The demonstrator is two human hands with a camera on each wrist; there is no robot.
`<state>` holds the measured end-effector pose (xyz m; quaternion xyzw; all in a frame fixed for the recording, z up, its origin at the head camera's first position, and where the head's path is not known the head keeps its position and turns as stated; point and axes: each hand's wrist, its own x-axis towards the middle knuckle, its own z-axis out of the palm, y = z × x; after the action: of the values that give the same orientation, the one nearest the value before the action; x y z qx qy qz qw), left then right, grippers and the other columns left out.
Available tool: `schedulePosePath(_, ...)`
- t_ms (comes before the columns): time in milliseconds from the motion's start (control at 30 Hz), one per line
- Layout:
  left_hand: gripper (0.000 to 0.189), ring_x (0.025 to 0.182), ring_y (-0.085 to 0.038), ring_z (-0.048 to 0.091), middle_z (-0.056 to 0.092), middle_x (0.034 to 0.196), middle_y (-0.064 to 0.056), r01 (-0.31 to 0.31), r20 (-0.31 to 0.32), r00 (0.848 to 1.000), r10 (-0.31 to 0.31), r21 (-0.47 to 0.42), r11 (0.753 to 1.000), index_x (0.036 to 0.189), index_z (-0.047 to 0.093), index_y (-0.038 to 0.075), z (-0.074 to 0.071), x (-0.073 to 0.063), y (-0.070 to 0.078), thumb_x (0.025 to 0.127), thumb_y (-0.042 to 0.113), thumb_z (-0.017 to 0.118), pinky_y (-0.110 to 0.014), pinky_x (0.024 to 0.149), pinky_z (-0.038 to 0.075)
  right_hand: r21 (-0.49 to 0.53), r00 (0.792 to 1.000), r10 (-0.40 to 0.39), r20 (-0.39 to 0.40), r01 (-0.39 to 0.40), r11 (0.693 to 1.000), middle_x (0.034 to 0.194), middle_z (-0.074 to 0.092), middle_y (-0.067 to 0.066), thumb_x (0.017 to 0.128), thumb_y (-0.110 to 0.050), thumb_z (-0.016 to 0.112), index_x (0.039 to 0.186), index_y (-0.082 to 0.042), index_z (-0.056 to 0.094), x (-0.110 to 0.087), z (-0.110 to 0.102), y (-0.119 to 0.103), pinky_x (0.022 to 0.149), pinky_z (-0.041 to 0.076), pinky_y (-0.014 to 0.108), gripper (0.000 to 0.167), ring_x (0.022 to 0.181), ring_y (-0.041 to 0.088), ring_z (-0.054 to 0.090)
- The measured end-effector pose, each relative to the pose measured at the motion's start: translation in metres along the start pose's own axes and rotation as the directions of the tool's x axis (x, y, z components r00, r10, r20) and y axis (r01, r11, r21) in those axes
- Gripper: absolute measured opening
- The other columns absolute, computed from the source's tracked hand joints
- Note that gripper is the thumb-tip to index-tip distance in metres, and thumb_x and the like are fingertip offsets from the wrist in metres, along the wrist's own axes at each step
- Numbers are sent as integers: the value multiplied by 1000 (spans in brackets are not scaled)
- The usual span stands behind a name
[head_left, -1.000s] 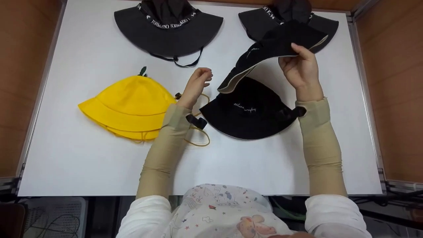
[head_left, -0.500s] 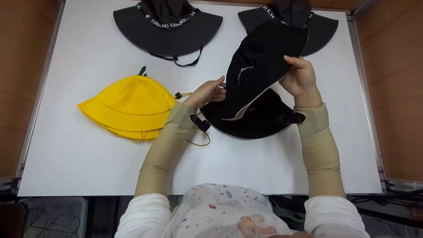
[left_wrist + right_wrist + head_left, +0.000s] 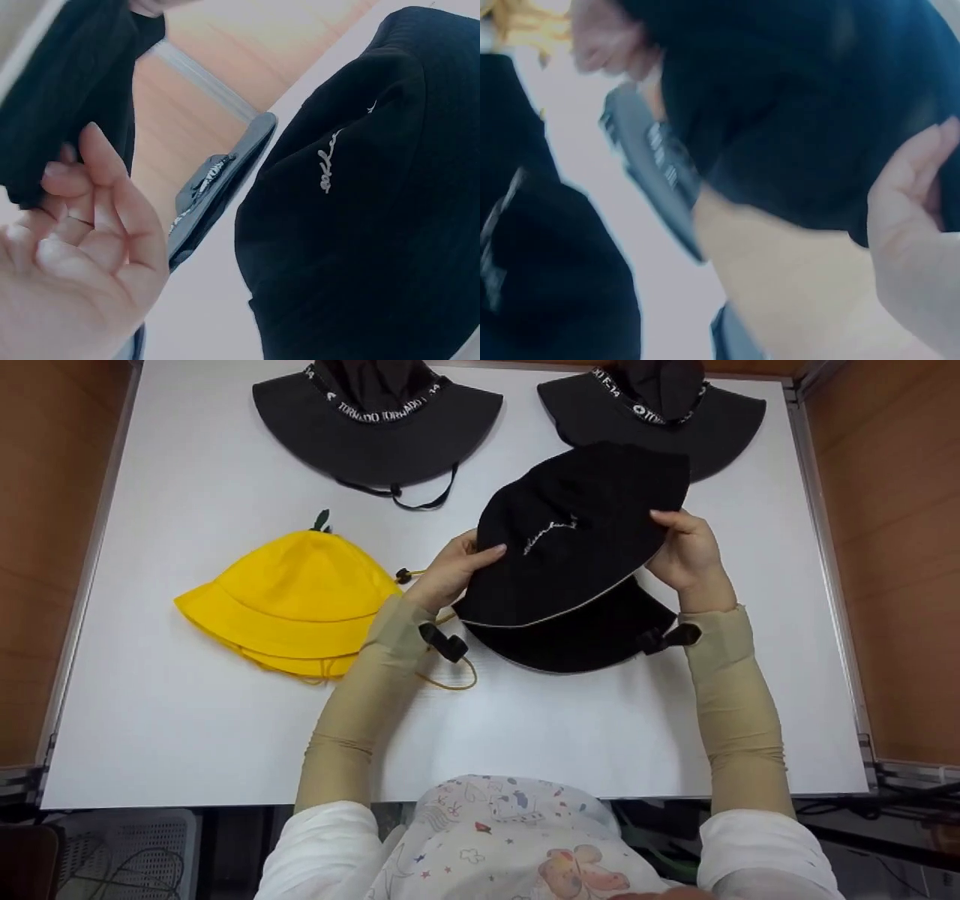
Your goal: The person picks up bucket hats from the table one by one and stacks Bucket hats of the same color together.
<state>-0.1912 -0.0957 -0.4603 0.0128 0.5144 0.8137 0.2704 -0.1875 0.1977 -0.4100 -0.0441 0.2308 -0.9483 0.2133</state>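
Observation:
A black bucket hat (image 3: pixel 570 525) with white script stitching and a pale brim edge is held up, tilted, by both hands. My left hand (image 3: pixel 450 574) pinches its left side, thumb on the outside. At the right, my right hand (image 3: pixel 688 551) grips the brim, thumb on top. Beneath it a second black bucket hat (image 3: pixel 585 641) lies on the table, partly covered in the head view. That lower hat (image 3: pixel 360 195) shows its white script in the left wrist view. In the right wrist view the held hat (image 3: pixel 780 127) is blurred.
Left on the white table (image 3: pixel 225 750) lies a yellow bucket hat (image 3: pixel 300 585) with a green leaf tip and a cord. Two dark wide-brimmed hats, one at the back left (image 3: pixel 375 442) and one at the back right (image 3: pixel 727 427), have lettered bands. Wooden walls flank the table.
My left hand has moved right and taken hold of the upper black bucket hat's left side. The hat has come down and turned its script toward me, with my right hand still gripping the brim.

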Motion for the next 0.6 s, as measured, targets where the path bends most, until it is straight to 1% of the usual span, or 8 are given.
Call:
schedulePosePath(67,12,76,-11,62,64,87,0,-4,-9,1000,4,-15,1000,104,56,8,1,-4,3,96,4,49,-23,70,50,-59,999,30,-25,-31,998,105,66,22,90,10,44,111,9,57,-2,-13,-2,81,54,40,25,95,33,66)
schedulePosePath(133,17,77,-12,62,64,89,-1,-2,-3,1000,2,-30,1000,113,54,6,2,-7,7,97,6,47,-24,71,50,-132,995,64,-72,-73,988,102,68,20,95,8,36,108,8,59,-4,-25,-3,79,55,37,27,92,30,67)
schedulePosePath(200,24,78,-13,63,65,91,-2,2,7,1000,-2,-33,999,122,51,6,3,-9,10,98,8,47,-25,72,51,-224,986,87,-142,-118,967,97,70,16,98,6,29,103,5,62,-6,-34,-3,76,55,34,34,88,25,68)
schedulePosePath(267,29,80,-13,63,64,94,-2,2,21,1000,-1,-18,1000,127,47,5,4,-10,14,98,10,46,-25,74,51,-307,973,98,-207,-160,938,93,70,11,100,4,24,100,1,64,-6,-43,-1,74,55,32,40,84,20,68)
schedulePosePath(367,32,84,-13,63,64,98,-1,-3,42,999,3,0,1000,130,45,6,5,-12,17,98,10,46,-25,77,50,-413,957,121,-264,-226,882,87,71,7,101,2,26,95,-4,66,-5,-54,0,72,54,30,40,79,17,67)
schedulePosePath(500,37,91,-14,63,63,105,-2,-15,96,995,12,29,999,134,42,5,11,-18,23,98,10,45,-27,82,50,-484,931,143,-336,-301,821,80,71,8,100,0,35,88,-5,65,-1,-66,-7,69,54,28,33,74,17,67)
schedulePosePath(567,40,96,-15,62,62,111,-4,-24,142,990,14,67,997,137,40,5,15,-22,26,98,10,45,-29,86,49,-513,915,112,-387,-315,798,79,70,8,99,0,40,88,-3,63,1,-66,-12,69,54,26,25,72,17,67)
schedulePosePath(600,42,99,-16,62,61,116,-5,-33,172,985,17,95,995,139,39,4,18,-24,28,98,10,44,-30,89,49,-543,907,79,-413,-315,779,78,69,8,98,1,42,90,-3,61,2,-65,-14,69,54,25,21,72,16,67)
